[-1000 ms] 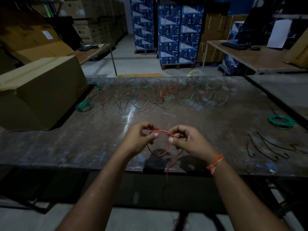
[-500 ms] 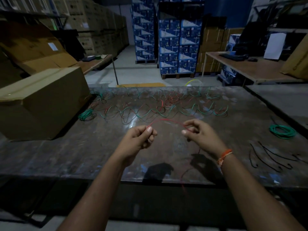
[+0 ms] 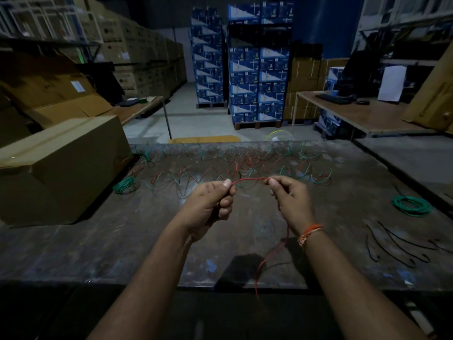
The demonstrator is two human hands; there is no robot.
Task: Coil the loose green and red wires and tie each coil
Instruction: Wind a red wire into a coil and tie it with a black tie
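Red wire taut btwn my hands: left hand & right hand both pinching it, tail dangling.

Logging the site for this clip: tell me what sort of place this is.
Most likely a warehouse or stockroom. Blue boxes stand stacked on pallets, brown cartons line the left wall, and the hands work at a worn table strewn with wires.
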